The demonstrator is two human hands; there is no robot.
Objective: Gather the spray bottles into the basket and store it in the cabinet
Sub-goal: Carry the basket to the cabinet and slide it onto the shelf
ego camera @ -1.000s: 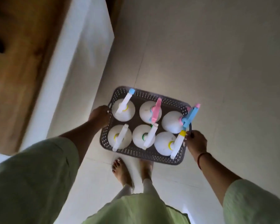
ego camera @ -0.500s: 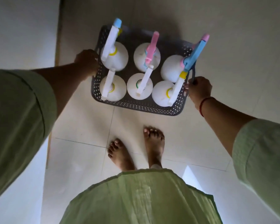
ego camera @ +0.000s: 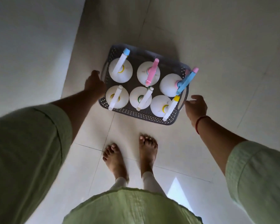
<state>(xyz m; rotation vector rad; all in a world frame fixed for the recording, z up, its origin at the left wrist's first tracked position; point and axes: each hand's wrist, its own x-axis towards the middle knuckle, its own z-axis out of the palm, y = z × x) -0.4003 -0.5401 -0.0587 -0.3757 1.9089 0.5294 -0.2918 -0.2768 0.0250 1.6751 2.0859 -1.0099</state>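
A dark grey perforated basket (ego camera: 141,114) sits low over the pale tiled floor, just ahead of my bare feet. Several white spray bottles (ego camera: 120,72) stand upright in it in two rows, with blue, pink, white and yellow trigger heads. My left hand (ego camera: 94,83) lies against the basket's left wall, just below its free left handle; its fingers are mostly hidden. My right hand (ego camera: 196,105) hovers just off the right handle (ego camera: 183,101) with fingers spread and nothing in it.
A flat white panel (ego camera: 31,46) runs along the left side, close to the basket's left end. My feet (ego camera: 148,149) stand on the tiles right behind the basket. Open tiled floor (ego camera: 225,54) stretches to the right and beyond.
The basket has gone down toward the floor. My right hand has let go of the right handle and opened; my left hand has slipped off the left handle.
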